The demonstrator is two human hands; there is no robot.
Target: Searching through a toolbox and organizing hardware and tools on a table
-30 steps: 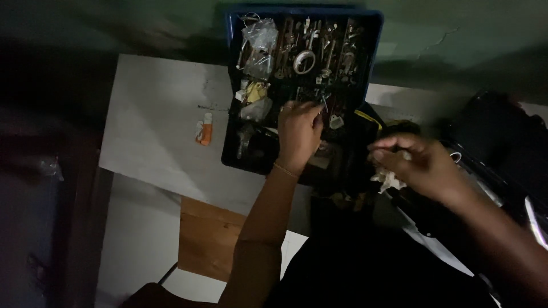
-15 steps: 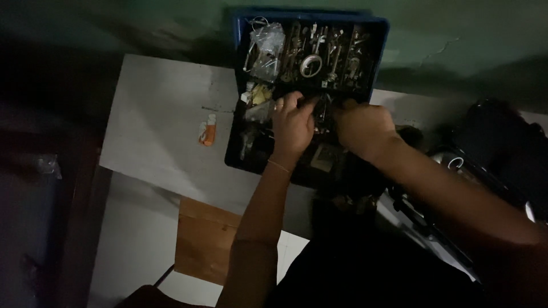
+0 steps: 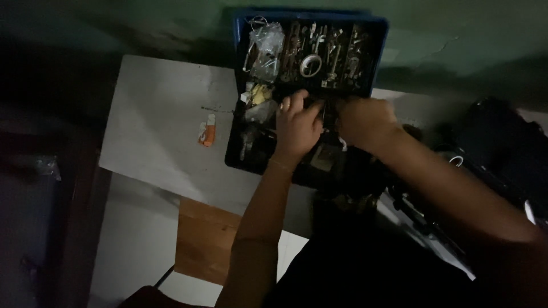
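An open blue toolbox stands at the table's far edge, its compartments full of small metal parts, a clear plastic bag and a white ring. My left hand reaches into the middle of the box with its fingers curled over the small parts. My right hand is right beside it, fingers down in the same compartment, almost touching the left. The dim light hides what either hand holds. A thin bracelet sits on my left wrist.
A small orange and white object lies on the white table left of the box. A wooden board shows below the table's near edge. Dark bulky gear fills the right side. A green wall rises behind.
My right hand, which held a white crumpled piece off to the right, has moved left into the toolbox beside my left hand. My left hand has shifted slightly within the box.
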